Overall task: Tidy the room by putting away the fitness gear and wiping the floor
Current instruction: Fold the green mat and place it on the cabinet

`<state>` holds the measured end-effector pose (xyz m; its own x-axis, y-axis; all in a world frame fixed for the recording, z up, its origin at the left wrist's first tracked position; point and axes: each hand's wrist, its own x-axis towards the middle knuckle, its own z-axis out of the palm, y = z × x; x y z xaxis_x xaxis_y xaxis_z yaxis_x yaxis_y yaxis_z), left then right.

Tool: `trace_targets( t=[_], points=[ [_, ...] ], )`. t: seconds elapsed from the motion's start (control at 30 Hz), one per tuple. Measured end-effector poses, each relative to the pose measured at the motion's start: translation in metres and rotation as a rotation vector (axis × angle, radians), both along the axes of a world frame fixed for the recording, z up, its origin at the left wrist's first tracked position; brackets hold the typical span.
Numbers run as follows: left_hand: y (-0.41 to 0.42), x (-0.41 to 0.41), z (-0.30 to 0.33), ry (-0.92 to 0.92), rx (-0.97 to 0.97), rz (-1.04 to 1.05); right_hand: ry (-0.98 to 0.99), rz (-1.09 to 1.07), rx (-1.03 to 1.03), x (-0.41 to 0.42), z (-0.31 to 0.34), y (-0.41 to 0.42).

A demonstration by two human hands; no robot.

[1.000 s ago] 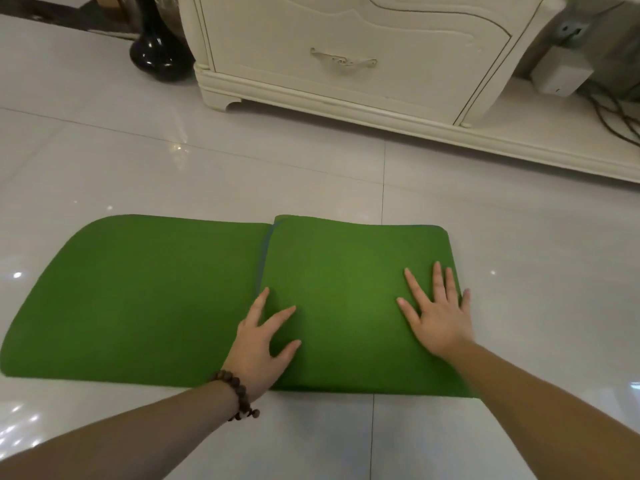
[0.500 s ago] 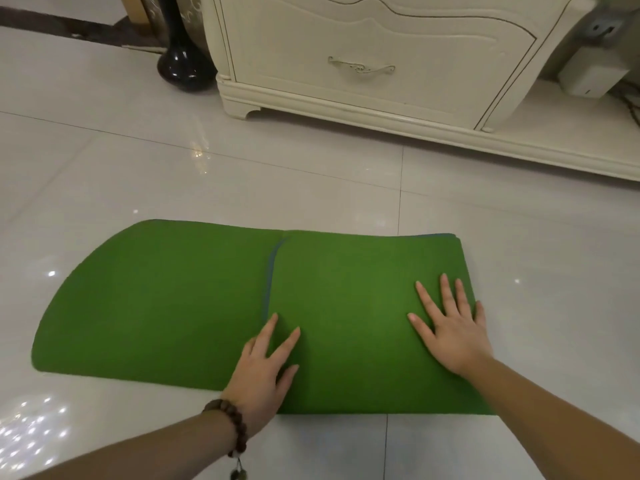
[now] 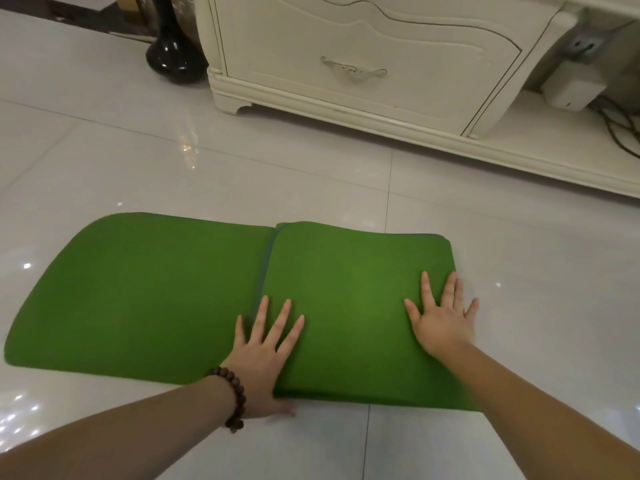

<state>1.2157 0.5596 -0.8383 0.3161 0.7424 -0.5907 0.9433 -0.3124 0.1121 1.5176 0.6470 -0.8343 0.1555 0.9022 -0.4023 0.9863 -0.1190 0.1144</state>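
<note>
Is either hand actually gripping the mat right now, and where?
Neither grips it. Both hands lie flat with straight fingers on the mat's folded stack: the left hand at its left edge, the right hand near its right edge.

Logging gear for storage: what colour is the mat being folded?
Green; the mat shows plainly in the head view.

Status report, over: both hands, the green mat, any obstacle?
Left hand and right hand open, flat on green mat. Mat partly folded on floor. No obstacle near.
</note>
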Motion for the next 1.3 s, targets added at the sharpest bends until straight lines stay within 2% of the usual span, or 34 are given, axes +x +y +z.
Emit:
trace_targets(
  t=[0.1, 0.23, 0.4, 0.6, 0.73, 0.87, 0.97, 1.07, 1.17, 1.23, 1.3],
  points=[
    [-0.004, -0.010, -0.002, 0.034, -0.008, 0.019, 0.050, 0.261, 0.028, -0.039, 0.007, -0.024],
    [-0.012, -0.011, 0.000, 0.050, -0.003, 0.023, 0.213, 0.613, -0.140, -0.102, 0.013, -0.070],
    [-0.017, -0.010, 0.002, 0.019, -0.008, 0.024, 0.090, 0.777, -0.105, -0.113, 0.006, -0.088],
    [-0.005, -0.026, 0.030, -0.147, 0.086, 0.050, 0.120, 0.700, 0.034, -0.108, 0.027, -0.086],
    [0.014, -0.039, 0.059, -0.455, 0.408, 0.210, 0.234, 0.688, 0.350, -0.110, 0.047, -0.067],
    [0.040, -0.041, 0.090, -0.607, 0.567, 0.296, 0.140, 0.595, 0.470, -0.127, 0.090, -0.043],
    [0.050, -0.048, 0.106, -0.562, 0.609, 0.376, 0.162, 0.553, 0.460, -0.127, 0.120, -0.027],
    [0.055, -0.059, 0.121, -0.356, 0.627, 0.394, 0.223, 0.494, 0.509, -0.121, 0.137, -0.021],
    [0.059, -0.071, 0.135, -0.261, 0.667, 0.427, 0.280, 0.429, 0.597, -0.112, 0.150, -0.016],
    [0.060, -0.071, 0.144, -0.284, 0.712, 0.470, 0.325, 0.377, 0.670, -0.107, 0.161, -0.010],
    [0.062, -0.061, 0.156, -0.394, 0.734, 0.506, 0.365, 0.323, 0.721, -0.104, 0.174, -0.005]
  ],
)
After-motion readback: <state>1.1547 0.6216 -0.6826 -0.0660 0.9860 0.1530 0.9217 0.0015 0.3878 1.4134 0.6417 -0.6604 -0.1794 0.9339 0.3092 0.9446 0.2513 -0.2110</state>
